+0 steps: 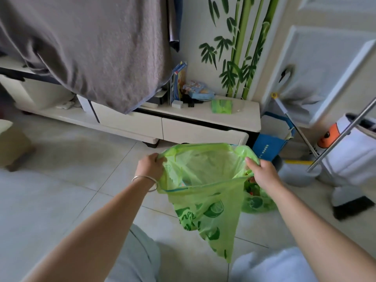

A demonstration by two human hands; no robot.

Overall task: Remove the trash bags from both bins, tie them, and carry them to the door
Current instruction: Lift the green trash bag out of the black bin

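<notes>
Hands, left hand (151, 165) and right hand (262, 170), grip printed green bag (205, 192).

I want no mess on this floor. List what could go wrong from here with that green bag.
1. The green bag is held wide open by the left hand and right hand, each gripping only the thin rim; the plastic might tear or slip.
2. It is untied, so contents could spill onto the tiled floor.
3. A second green bag lies on the floor just behind; the person could step on it or knock it.
</notes>
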